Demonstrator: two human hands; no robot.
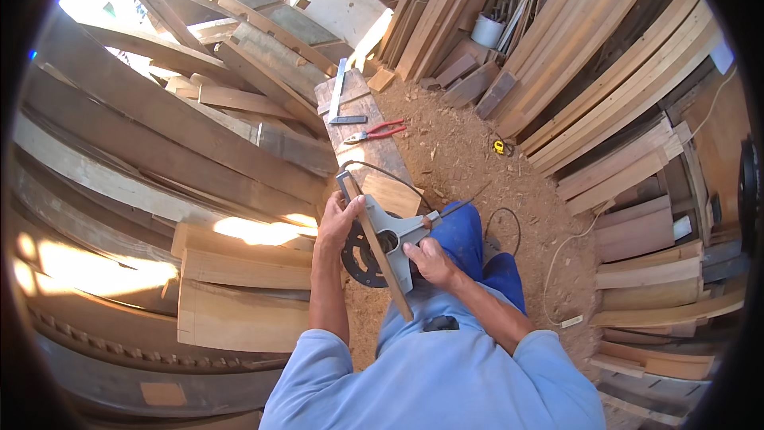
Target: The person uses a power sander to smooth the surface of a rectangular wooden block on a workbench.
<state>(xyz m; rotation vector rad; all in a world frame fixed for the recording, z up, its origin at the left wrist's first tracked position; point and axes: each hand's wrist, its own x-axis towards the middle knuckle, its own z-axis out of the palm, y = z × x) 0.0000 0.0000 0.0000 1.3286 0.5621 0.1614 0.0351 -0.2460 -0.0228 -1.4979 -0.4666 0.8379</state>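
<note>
You are working in bright daylight that pours in from the upper left, blowing out that corner to white glare and laying hot sun patches on the stacked planks (159,191) at your left, while the fisheye bends straight edges and blackens the rim.

A woodworking yard: stacked timber planks (159,135) all around, a sawdust-strewn dirt floor (469,151), and red-handled pliers (374,132) on a rough workbench (362,111).

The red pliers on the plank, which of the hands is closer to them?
Left. The left hand grips the saw's top end, just below the red pliers. The right hand sits lower and farther away, on the circular saw.
</note>
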